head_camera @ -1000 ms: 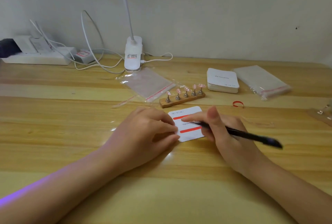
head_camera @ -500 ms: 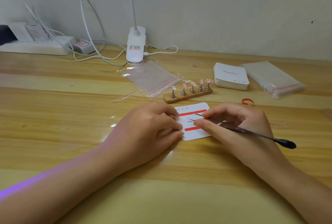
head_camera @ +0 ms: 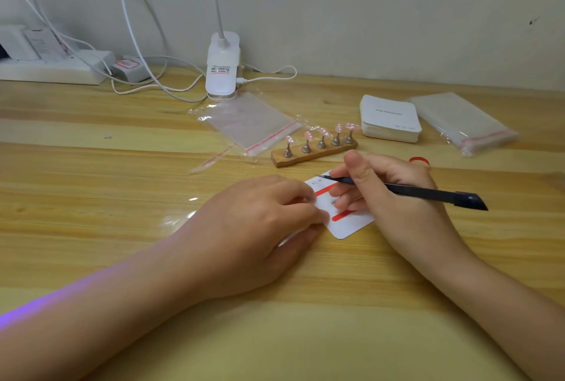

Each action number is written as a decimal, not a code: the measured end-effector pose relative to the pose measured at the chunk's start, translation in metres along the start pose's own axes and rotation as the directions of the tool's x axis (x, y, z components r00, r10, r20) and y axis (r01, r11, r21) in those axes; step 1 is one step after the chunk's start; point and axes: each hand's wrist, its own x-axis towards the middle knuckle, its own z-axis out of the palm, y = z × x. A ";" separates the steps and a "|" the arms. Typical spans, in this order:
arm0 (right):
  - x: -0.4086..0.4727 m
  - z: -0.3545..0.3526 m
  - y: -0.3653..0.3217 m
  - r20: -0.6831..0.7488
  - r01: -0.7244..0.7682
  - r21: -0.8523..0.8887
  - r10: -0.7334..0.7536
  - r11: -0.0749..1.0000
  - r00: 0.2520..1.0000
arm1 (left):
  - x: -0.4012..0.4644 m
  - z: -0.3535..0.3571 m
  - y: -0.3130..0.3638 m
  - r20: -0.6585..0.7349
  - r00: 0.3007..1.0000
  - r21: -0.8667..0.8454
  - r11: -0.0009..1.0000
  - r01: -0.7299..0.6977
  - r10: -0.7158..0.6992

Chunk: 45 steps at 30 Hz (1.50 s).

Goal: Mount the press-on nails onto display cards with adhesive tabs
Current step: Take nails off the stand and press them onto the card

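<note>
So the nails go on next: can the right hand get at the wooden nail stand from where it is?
Probably yes. The nail stand lies just beyond the right hand with bare table between, though that hand already holds black tweezers.

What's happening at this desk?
A person is working on a white display card with two red strips. The left hand holds the card down on the wooden table while the right hand grips black tweezers over it. Five pink nails sit on a wooden stand behind.
</note>
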 end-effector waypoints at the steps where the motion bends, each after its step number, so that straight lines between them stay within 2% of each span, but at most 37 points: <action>1: 0.000 -0.001 0.000 0.023 -0.007 0.013 0.007 1.000 1.000 | 0.000 0.000 -0.001 0.011 1.000 0.005 1.000 -0.005 0.005; 6: -0.005 -0.005 0.001 0.103 0.028 -0.002 -0.027 1.000 0.994 | -0.006 0.000 -0.002 0.027 0.999 -0.018 1.000 0.021 -0.021; 11: -0.005 -0.011 0.005 0.090 0.069 -0.154 -0.055 0.986 0.994 | -0.007 0.001 -0.003 0.030 0.999 -0.036 0.999 0.027 -0.026; 14: -0.006 -0.009 0.007 0.086 0.093 -0.175 -0.079 0.980 0.993 | -0.008 0.000 -0.003 0.050 0.998 -0.044 0.998 0.033 -0.030; 19: -0.007 -0.007 0.009 0.124 0.271 -0.283 -0.245 0.920 0.962 | -0.007 0.000 -0.004 0.054 0.998 -0.043 0.998 0.034 -0.032; 25: -0.008 -0.006 0.009 0.164 0.356 -0.314 -0.319 0.880 0.933 | -0.007 0.002 -0.004 0.046 0.999 -0.041 0.999 0.028 -0.027; 32: -0.007 -0.005 0.007 0.167 0.384 -0.351 -0.347 0.854 0.923 | -0.006 0.001 -0.003 0.043 0.999 -0.044 0.999 0.025 -0.023; 36: -0.006 -0.004 0.008 0.174 0.403 -0.429 -0.364 0.809 0.915 | -0.006 0.001 -0.003 0.037 0.999 -0.044 0.999 0.019 -0.018; 40: -0.007 -0.003 0.009 0.168 0.401 -0.420 -0.365 0.814 0.916 | -0.005 0.001 -0.003 0.031 0.999 -0.038 0.999 0.020 -0.019; 43: -0.007 -0.002 0.010 0.112 0.360 -0.434 -0.347 0.826 0.931 | -0.005 0.001 -0.003 0.030 0.999 -0.043 0.999 0.028 -0.026; 45: -0.006 -0.003 0.009 0.068 0.282 -0.395 -0.278 0.874 0.958 | -0.006 0.001 -0.003 0.028 0.999 -0.050 0.998 0.032 -0.031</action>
